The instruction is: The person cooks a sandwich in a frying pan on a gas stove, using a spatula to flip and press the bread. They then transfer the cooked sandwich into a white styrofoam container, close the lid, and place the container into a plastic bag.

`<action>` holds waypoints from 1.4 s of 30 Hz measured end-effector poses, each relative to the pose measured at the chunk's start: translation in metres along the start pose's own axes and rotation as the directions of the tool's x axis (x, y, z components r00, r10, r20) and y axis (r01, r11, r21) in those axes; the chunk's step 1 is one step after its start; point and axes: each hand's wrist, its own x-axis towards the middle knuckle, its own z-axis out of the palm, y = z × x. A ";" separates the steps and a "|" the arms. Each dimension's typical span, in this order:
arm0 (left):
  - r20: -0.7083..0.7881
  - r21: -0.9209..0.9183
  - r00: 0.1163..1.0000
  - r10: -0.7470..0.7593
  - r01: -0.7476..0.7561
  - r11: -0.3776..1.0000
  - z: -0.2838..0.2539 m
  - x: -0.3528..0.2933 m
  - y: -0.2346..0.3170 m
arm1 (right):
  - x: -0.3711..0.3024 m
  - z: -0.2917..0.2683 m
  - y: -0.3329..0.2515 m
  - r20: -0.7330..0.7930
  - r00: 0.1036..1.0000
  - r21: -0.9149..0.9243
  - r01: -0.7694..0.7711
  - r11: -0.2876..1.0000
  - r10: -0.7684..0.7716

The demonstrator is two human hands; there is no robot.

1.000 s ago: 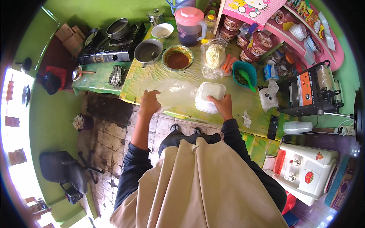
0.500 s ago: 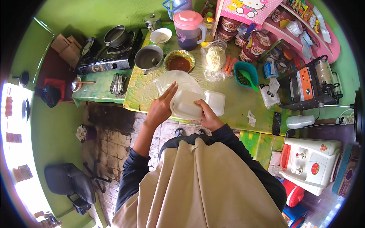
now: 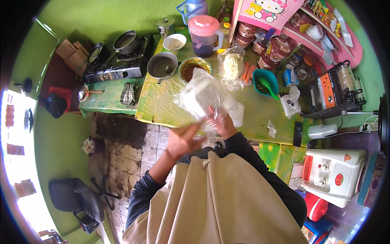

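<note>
A clear plastic bag (image 3: 191,97) hangs over the near part of the table, with a white foam box (image 3: 207,95) inside it. My right hand (image 3: 223,123) is closed round the bunched near end of the bag. Below the bag, my left hand (image 3: 183,140) is smeared by motion; its fingers point toward that bunched end, and whether they hold any plastic cannot be told. Another white foam box (image 3: 238,115) lies on the table just right of the bag, partly covered by it. A bowl of red sauce (image 3: 188,73) stands behind the bag.
Beyond the bag are a grey pan (image 3: 162,65), a pink-lidded pitcher (image 3: 203,38), cabbage in plastic (image 3: 232,67), carrots (image 3: 248,72) and a teal container (image 3: 260,87) with a green spoon. A gas stove (image 3: 126,61) stands left, a sealing machine (image 3: 329,91) right.
The foam box that my right hand held is now inside the plastic bag. My left hand has dropped toward me from the bag's side, and my right hand now grips the bag's near end.
</note>
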 end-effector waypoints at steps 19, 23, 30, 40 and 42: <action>0.545 -0.675 0.833 -0.095 0.369 -0.639 0.103 0.012 -0.094 | -0.037 0.023 -0.047 0.030 0.993 -0.522 -0.084 0.849 0.116; 0.574 -0.369 0.817 -0.043 0.211 -0.905 0.135 -0.014 -0.083 | -0.018 0.012 -0.004 -0.037 0.990 -0.661 0.081 0.746 -0.139; 0.872 -0.489 0.139 -0.470 0.299 -0.819 0.163 -0.063 -0.071 | 0.080 -0.113 0.105 -0.444 0.852 -0.779 -0.213 0.590 -0.279; 0.881 -0.449 0.137 -0.452 0.540 -0.712 0.155 -0.062 -0.056 | 0.022 -0.025 0.018 0.341 0.927 -0.902 0.275 -0.333 -0.155; 0.807 -0.583 0.213 -0.550 0.436 -0.686 0.152 -0.069 -0.057 | 0.017 0.005 0.001 0.532 0.779 -0.823 0.386 -0.416 -0.331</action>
